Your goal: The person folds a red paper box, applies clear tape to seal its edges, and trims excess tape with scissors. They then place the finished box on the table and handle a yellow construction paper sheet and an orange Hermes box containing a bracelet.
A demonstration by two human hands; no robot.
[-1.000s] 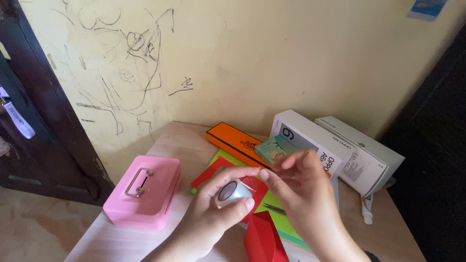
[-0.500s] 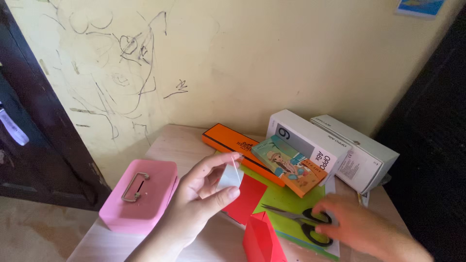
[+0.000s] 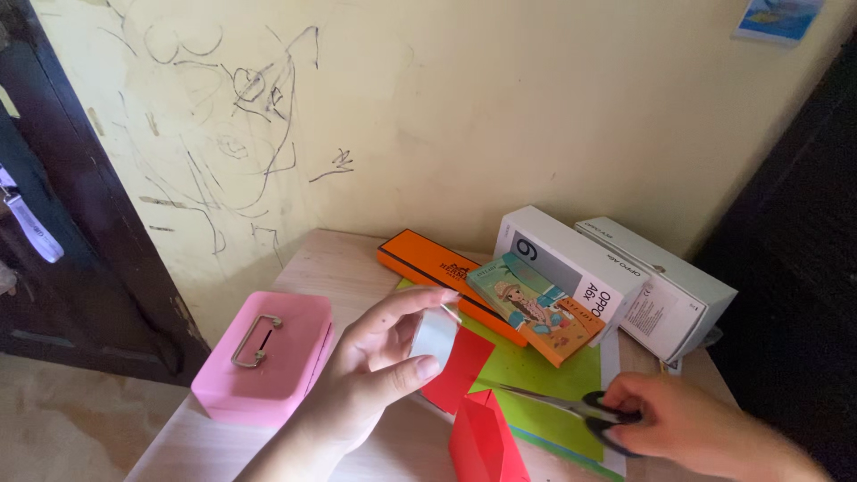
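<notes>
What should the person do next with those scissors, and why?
Probably lift the scissors toward the tape roll. The left hand holds the roll up, and the right hand grips the black handles while the blades lie on the green paper.

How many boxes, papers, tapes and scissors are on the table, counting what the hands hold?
Boxes: 5 – pink cash box, orange box, illustrated box, two white boxes
Paper pieces: 3 – green sheet, red sheet, folded red paper
Tape rolls: 1 – in left hand
Scissors: 1 – under right hand
Total: 10
</notes>
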